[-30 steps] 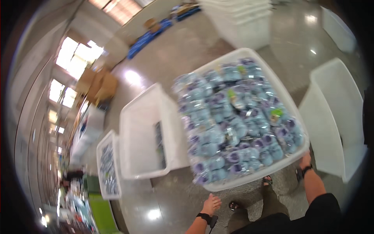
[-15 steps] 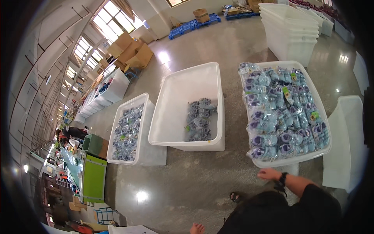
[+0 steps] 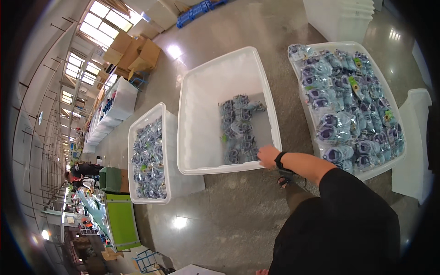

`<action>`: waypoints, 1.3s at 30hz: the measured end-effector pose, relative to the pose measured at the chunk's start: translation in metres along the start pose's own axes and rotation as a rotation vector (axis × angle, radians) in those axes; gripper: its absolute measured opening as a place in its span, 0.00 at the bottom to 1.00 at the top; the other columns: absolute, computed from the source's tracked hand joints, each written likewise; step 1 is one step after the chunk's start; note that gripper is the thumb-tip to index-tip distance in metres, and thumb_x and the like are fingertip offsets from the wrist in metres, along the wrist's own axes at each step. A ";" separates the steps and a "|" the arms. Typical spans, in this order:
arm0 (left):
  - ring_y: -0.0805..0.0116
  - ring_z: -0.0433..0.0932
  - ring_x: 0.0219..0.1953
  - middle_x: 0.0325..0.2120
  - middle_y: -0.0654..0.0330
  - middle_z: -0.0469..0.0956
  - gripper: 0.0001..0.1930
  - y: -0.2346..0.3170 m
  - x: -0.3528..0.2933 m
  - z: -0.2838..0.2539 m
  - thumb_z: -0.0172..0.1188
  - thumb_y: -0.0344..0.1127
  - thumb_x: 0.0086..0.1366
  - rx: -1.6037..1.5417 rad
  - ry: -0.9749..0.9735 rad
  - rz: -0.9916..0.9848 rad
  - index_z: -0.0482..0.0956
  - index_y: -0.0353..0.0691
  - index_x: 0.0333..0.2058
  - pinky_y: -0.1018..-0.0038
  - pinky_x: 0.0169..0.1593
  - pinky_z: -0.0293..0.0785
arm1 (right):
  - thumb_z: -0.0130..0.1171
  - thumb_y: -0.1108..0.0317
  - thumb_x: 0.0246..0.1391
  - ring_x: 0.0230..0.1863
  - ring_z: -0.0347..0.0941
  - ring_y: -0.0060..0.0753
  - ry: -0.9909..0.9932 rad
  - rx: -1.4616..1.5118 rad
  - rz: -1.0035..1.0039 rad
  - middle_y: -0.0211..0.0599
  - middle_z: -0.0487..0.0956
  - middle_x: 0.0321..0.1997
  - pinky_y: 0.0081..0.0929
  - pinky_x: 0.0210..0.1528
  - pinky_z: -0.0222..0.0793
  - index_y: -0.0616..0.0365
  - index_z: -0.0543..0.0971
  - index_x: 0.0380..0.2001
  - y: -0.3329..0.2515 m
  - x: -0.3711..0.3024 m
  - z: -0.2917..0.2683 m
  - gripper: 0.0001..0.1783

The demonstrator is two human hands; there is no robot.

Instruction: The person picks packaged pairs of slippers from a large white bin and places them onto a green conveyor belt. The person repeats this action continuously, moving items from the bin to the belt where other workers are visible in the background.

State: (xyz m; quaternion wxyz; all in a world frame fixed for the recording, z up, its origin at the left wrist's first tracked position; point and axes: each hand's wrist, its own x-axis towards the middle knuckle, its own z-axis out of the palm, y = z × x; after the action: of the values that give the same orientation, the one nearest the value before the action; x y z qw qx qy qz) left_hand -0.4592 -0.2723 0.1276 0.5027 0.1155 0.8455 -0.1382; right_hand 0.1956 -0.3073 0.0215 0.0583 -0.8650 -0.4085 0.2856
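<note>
My right hand [image 3: 269, 157], with a dark band at the wrist, is at the near right corner of the middle white bin [image 3: 224, 170]. Its fingers curl over the rim there. Inside this bin, a small cluster of clear-bagged goods [image 3: 238, 126], which look like grey and purple shoes, lies on the floor of the bin toward its right side. Only a sliver of my left hand [image 3: 262, 272] shows at the lower edge, its fingers mostly cut off. To the right, another white bin [image 3: 366, 173] is heaped with the same bagged shoes [image 3: 350, 105].
A narrower white bin [image 3: 168, 183] of bagged goods stands left of the middle one. Nested white bins [image 3: 341, 20] rise at the far right. A green-sided table [image 3: 121, 222], cardboard boxes [image 3: 137, 52] and a person in dark clothes [image 3: 85, 169] are at the left.
My right hand has moved from beside the right bin leftward to the middle bin's corner. My left hand has nearly left the view. The view has shifted, and I stand closer to the bins.
</note>
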 end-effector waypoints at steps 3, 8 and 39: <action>0.59 0.74 0.56 0.57 0.54 0.75 0.28 0.027 -0.044 0.015 0.48 0.49 0.76 0.008 -0.052 0.087 0.63 0.40 0.67 0.63 0.55 0.74 | 0.59 0.53 0.55 0.55 0.74 0.48 -0.111 -0.156 0.056 0.43 0.81 0.47 0.50 0.59 0.65 0.54 0.85 0.42 0.039 0.054 0.001 0.19; 0.56 0.74 0.58 0.59 0.53 0.74 0.27 0.055 -0.080 0.009 0.48 0.47 0.76 0.045 -0.122 0.227 0.62 0.40 0.67 0.63 0.58 0.74 | 0.55 0.56 0.57 0.62 0.69 0.47 -0.258 -0.448 0.111 0.44 0.80 0.54 0.50 0.71 0.51 0.53 0.85 0.47 0.101 0.075 0.015 0.20; 0.59 0.82 0.38 0.41 0.51 0.80 0.20 -0.022 0.096 0.004 0.55 0.41 0.72 -0.667 -0.178 0.282 0.70 0.34 0.55 0.64 0.41 0.81 | 0.53 0.51 0.55 0.55 0.79 0.48 -0.898 -0.693 0.192 0.43 0.83 0.53 0.41 0.57 0.74 0.52 0.83 0.51 0.038 -0.079 0.080 0.26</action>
State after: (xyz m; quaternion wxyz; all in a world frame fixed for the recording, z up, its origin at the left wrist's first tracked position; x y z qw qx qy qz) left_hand -0.5083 -0.2892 0.0437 0.5983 0.0481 0.7729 0.2058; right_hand 0.1382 -0.4014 -0.0226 -0.4339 -0.6606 -0.3827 0.4784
